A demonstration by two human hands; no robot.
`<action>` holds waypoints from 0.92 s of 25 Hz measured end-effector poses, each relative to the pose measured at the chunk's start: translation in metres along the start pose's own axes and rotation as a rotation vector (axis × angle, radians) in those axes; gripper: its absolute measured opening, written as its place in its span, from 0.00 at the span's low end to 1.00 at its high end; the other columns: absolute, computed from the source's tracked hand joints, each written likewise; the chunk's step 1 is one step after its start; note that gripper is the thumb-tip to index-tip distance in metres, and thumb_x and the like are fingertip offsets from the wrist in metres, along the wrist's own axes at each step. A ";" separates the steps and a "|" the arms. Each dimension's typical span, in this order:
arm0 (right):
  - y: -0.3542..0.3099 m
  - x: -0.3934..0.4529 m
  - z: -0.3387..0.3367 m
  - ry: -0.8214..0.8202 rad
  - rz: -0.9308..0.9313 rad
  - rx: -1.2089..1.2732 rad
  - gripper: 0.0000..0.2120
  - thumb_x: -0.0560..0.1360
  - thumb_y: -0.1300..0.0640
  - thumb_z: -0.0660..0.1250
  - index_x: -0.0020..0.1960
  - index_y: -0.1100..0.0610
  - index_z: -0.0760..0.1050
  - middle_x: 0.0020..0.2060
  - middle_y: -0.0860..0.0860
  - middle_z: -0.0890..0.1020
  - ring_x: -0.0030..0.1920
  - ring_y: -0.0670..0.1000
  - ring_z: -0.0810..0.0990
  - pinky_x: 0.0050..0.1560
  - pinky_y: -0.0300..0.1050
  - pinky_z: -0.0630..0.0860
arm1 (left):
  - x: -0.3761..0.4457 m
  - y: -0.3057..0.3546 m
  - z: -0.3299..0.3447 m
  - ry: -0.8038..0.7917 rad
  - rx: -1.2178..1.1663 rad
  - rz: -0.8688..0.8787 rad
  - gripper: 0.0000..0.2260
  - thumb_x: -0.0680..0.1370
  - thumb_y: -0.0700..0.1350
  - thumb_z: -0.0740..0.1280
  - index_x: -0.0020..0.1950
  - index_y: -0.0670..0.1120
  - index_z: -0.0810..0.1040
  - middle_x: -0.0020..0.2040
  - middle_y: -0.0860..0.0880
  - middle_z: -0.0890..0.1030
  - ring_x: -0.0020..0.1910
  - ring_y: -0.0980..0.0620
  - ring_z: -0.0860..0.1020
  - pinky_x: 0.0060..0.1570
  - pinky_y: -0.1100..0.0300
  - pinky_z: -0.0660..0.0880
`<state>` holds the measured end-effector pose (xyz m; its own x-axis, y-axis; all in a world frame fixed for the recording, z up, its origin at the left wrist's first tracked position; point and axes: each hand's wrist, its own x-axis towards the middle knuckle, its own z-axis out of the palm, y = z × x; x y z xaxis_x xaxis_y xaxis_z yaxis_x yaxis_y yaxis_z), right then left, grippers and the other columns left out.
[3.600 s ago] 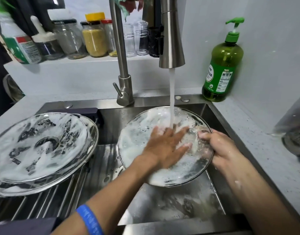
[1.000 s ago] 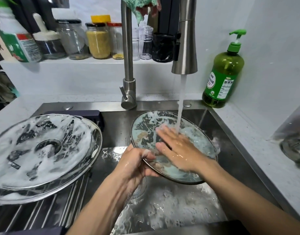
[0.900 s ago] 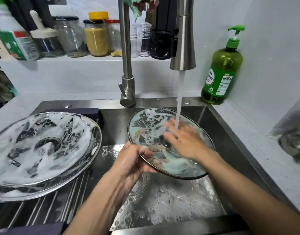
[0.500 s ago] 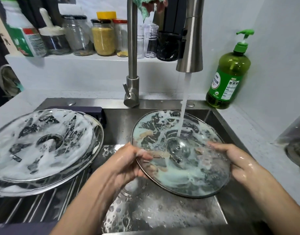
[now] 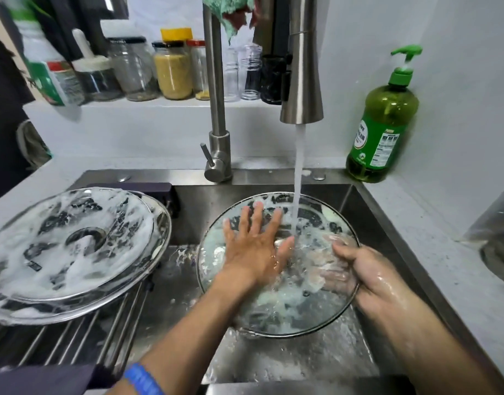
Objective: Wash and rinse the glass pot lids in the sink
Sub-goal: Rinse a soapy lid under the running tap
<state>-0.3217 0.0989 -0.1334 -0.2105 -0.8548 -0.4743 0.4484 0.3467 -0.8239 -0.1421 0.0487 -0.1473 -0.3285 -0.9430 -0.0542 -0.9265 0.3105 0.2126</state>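
Note:
A round glass pot lid [image 5: 308, 306] with a metal rim is held tilted over the steel sink [image 5: 276, 363], under the running water [image 5: 299, 178] of the tap. My left hand [image 5: 253, 246] lies flat with spread fingers on the lid's wet surface. My right hand [image 5: 367, 277] grips the lid's right rim, thumb on top and fingers seen through the glass underneath. Foam streaks remain on the lid. Two more glass lids [image 5: 71, 246], stacked and covered in white suds, rest on the drying rack at the left.
The tap [image 5: 218, 109] and its spray head [image 5: 302, 69] stand behind the basin. A green soap pump bottle [image 5: 380, 124] sits at the back right corner. Jars [image 5: 171, 69] line the shelf behind. A roll-up rack [image 5: 82, 337] covers the sink's left part.
My left hand let go of the lid's left rim and now lies flat on its surface. My right hand keeps hold of the right rim. More foam has washed off.

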 end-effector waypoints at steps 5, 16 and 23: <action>0.003 0.007 -0.006 0.037 -0.032 0.038 0.08 0.79 0.67 0.62 0.53 0.61 0.80 0.40 0.60 0.86 0.32 0.57 0.85 0.29 0.56 0.82 | 0.007 0.013 0.024 0.024 -0.045 0.190 0.32 0.75 0.72 0.33 0.78 0.64 0.38 0.79 0.51 0.35 0.79 0.45 0.35 0.69 0.42 0.26; 0.007 0.008 -0.002 0.038 -0.021 0.024 0.07 0.79 0.66 0.63 0.54 0.65 0.78 0.43 0.66 0.82 0.34 0.61 0.81 0.31 0.58 0.81 | 0.028 0.004 0.022 0.010 -0.115 0.110 0.33 0.75 0.74 0.37 0.78 0.66 0.41 0.79 0.53 0.35 0.79 0.44 0.39 0.69 0.43 0.31; 0.008 0.005 0.003 0.011 0.007 0.047 0.11 0.80 0.65 0.63 0.60 0.68 0.77 0.39 0.65 0.75 0.28 0.58 0.75 0.20 0.45 0.77 | 0.029 0.026 0.009 0.035 -0.059 0.165 0.31 0.78 0.70 0.40 0.79 0.62 0.39 0.81 0.50 0.39 0.79 0.43 0.41 0.70 0.42 0.33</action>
<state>-0.3164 0.0966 -0.1415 -0.2166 -0.8480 -0.4837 0.4902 0.3340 -0.8051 -0.1769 0.0306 -0.1527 -0.4676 -0.8837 0.0195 -0.8480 0.4547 0.2725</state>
